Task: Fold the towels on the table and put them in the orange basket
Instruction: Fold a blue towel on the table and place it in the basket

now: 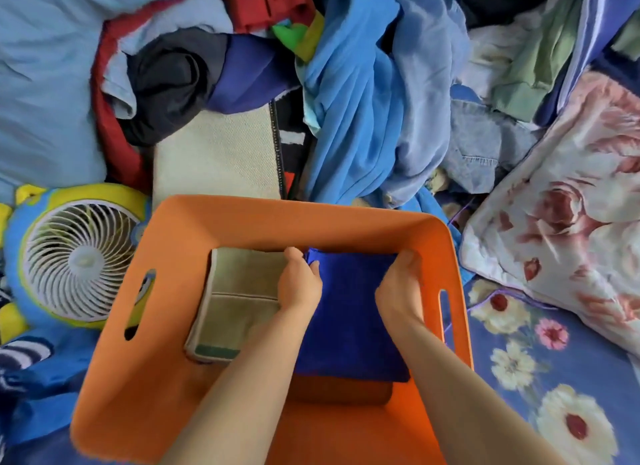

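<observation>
The orange basket (pixel 145 378) fills the lower middle of the head view. Inside it, on the left, lies a folded beige towel (pixel 239 302). To its right is a folded dark blue towel (pixel 349 322), low in the basket. My left hand (pixel 299 284) grips the blue towel's far left corner. At the far right corner, my right hand (pixel 401 284) holds the same towel. Both forearms reach down into the basket from the near side.
A pile of loose clothes, mostly blue, lies beyond the basket (pixel 363 101). A cream knitted cloth (pixel 214 156) sits just behind the rim. A small blue and yellow fan (pixel 76 257) stands left. A floral quilt (pixel 568 222) and flowered blue sheet (pixel 540 378) lie right.
</observation>
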